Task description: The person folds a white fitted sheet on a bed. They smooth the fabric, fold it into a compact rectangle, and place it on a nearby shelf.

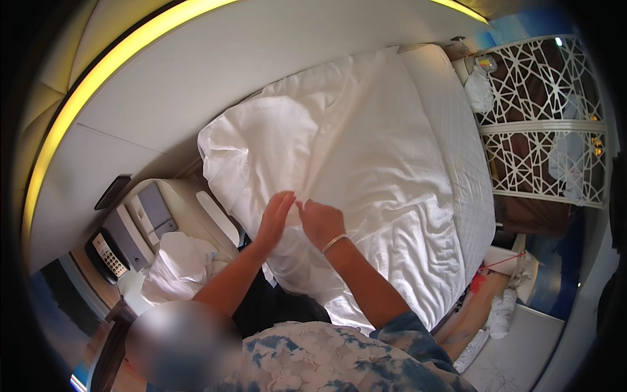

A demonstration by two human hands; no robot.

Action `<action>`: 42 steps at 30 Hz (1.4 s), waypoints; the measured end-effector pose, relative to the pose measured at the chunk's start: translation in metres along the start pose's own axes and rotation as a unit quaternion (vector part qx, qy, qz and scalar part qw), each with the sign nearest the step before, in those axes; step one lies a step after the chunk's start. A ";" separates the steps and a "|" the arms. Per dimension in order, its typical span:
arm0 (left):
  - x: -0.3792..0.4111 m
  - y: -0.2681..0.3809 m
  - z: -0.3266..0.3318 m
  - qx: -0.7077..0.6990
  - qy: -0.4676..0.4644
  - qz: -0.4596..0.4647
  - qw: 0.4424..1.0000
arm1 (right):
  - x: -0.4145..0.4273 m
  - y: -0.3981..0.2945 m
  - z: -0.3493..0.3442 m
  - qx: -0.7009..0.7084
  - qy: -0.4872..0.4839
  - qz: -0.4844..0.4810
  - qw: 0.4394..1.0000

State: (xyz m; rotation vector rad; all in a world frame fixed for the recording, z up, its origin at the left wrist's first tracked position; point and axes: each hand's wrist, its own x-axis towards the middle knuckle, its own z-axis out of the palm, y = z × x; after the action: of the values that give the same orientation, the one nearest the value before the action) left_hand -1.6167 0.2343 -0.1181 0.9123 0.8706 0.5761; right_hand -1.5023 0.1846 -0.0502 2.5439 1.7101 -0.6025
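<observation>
A wrinkled white bed sheet [382,147] lies over a mattress [472,196], whose side shows at the right. Near the sheet's middle my two hands come close together over the cloth. My left hand [277,220] has its fingers nearly straight, their tips at a small raised fold; whether they pinch it cannot be told. My right hand [322,223], with a pale bracelet at the wrist, is closed on a bit of the same sheet. Toward the left the cloth lies bunched in loose folds.
Left of the bed stands a bedside cabinet [183,193] with crumpled white cloth [179,267], boxes [152,210] and a telephone [108,255]. A patterned lattice screen [543,127] stands at the right. Rolled white cloths [500,313] lie at the lower right. A padded wall borders the bed's far side.
</observation>
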 end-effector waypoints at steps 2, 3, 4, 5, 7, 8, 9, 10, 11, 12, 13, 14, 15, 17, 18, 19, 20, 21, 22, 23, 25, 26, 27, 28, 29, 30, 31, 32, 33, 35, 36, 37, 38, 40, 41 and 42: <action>0.034 0.015 0.002 -0.039 -0.060 -0.081 0.994 | -0.004 -0.016 0.007 0.004 -0.023 -0.027 0.999; 0.045 0.029 0.008 0.002 -0.106 -0.102 0.989 | -0.008 -0.022 0.011 0.001 -0.030 -0.042 0.999; 0.053 0.038 0.010 0.046 -0.152 -0.122 0.980 | -0.008 -0.028 0.013 0.000 -0.036 -0.057 0.998; 0.059 0.039 0.009 0.060 -0.138 -0.118 0.982 | -0.007 -0.031 0.012 0.007 -0.036 -0.048 0.998; 0.063 0.042 0.006 0.094 -0.109 -0.114 0.983 | -0.008 -0.039 0.005 0.027 -0.035 -0.029 0.999; 0.062 0.042 -0.003 0.070 -0.092 -0.119 0.986 | -0.010 -0.043 0.006 0.032 -0.038 -0.053 0.997; 0.056 0.044 -0.010 0.062 -0.073 -0.098 0.991 | -0.011 -0.046 0.006 0.037 -0.041 -0.074 0.996; 0.046 0.046 -0.017 0.055 -0.058 -0.076 0.994 | -0.010 -0.049 0.006 0.043 -0.040 -0.092 0.994; 0.037 0.045 -0.026 0.047 -0.041 -0.054 0.997 | -0.011 -0.055 0.009 0.034 -0.045 -0.110 0.992; 0.031 0.035 -0.041 0.016 -0.021 -0.041 0.999 | -0.014 -0.064 0.017 0.026 -0.050 -0.133 0.990; 0.023 0.035 -0.050 -0.016 -0.004 -0.030 0.999 | -0.018 -0.073 0.024 0.019 -0.056 -0.152 0.987; 0.011 0.036 -0.062 -0.038 -0.002 -0.040 0.998 | -0.022 -0.082 0.029 0.042 -0.055 -0.161 0.984; -0.003 0.051 -0.071 -0.059 0.002 -0.053 0.997 | -0.025 -0.091 0.036 0.068 -0.056 -0.171 0.981; -0.027 0.055 -0.095 -0.057 0.033 -0.053 0.996 | -0.035 -0.111 0.047 0.111 -0.062 -0.200 0.971; -0.041 0.056 -0.108 -0.080 0.039 -0.074 0.993 | -0.039 -0.122 0.043 0.123 -0.086 -0.216 0.965; -0.056 0.056 -0.118 -0.103 0.046 -0.095 0.989 | -0.045 -0.132 0.042 0.137 -0.111 -0.229 0.957; -0.073 0.058 -0.126 -0.135 0.031 -0.107 0.985 | -0.050 -0.136 0.047 0.164 -0.117 -0.258 0.945; -0.091 0.061 -0.132 -0.168 0.018 -0.119 0.978 | -0.057 -0.142 0.053 0.190 -0.124 -0.288 0.931; -0.100 0.062 -0.136 -0.202 0.004 -0.130 0.971 | -0.061 -0.144 0.057 0.216 -0.131 -0.315 0.915; -0.101 0.058 -0.138 -0.202 0.012 -0.148 0.968 | -0.064 -0.143 0.062 0.205 -0.127 -0.320 0.916; -0.107 0.038 -0.145 -0.202 0.037 -0.182 0.962 | -0.071 -0.144 0.080 0.188 -0.124 -0.336 0.915; -0.102 0.014 -0.151 -0.102 0.068 -0.168 0.978 | -0.072 -0.141 0.082 0.144 -0.184 -0.302 0.924; -0.092 0.006 -0.153 0.124 0.094 -0.170 0.973 | -0.069 -0.138 0.076 0.106 -0.181 -0.287 0.935; -0.085 -0.010 -0.153 0.213 0.102 -0.035 0.971 | -0.067 -0.128 0.084 0.145 -0.136 -0.265 0.944; -0.077 0.000 -0.140 0.284 0.142 0.041 0.947 | -0.060 -0.120 0.080 0.141 -0.097 -0.246 0.954; -0.067 -0.005 -0.141 0.337 0.127 0.104 0.927 | -0.051 -0.111 0.074 0.164 -0.041 -0.223 0.960; -0.058 0.001 -0.136 0.391 0.107 0.120 0.906 | -0.041 -0.102 0.075 0.137 -0.022 -0.213 0.967; -0.051 0.003 -0.126 0.364 0.140 0.179 0.903 | -0.035 -0.093 0.080 0.137 0.031 -0.215 0.966; -0.044 -0.001 -0.125 0.331 0.151 0.220 0.905 | -0.029 -0.092 0.078 0.183 0.022 -0.173 0.968; -0.038 0.010 -0.112 0.206 0.133 0.217 0.945 | -0.019 -0.088 0.074 0.319 0.017 -0.125 0.939; -0.037 0.009 -0.111 0.125 0.130 0.148 0.972 | -0.019 -0.087 0.075 0.371 0.007 -0.082 0.925; -0.036 0.006 -0.111 0.043 0.125 0.078 0.988 | -0.019 -0.087 0.077 0.421 -0.002 -0.037 0.906; -0.036 0.002 -0.114 -0.041 0.120 0.008 0.992 | -0.020 -0.088 0.079 0.469 -0.012 0.008 0.883; -0.018 -0.020 -0.137 0.066 0.166 0.053 0.982 | -0.018 -0.095 0.082 0.472 -0.036 0.021 0.880; -0.008 -0.027 -0.149 0.118 0.187 0.076 0.972 | -0.016 -0.098 0.085 0.473 -0.047 0.028 0.880; -0.001 -0.028 -0.157 0.120 0.218 0.023 0.968 | -0.014 -0.100 0.090 0.441 -0.053 0.014 0.896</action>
State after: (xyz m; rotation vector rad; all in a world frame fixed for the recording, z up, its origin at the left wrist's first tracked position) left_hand -1.7471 0.2876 -0.1927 1.0443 1.3398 0.7389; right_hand -1.6239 0.1920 -0.1096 2.9251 1.5729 -1.8307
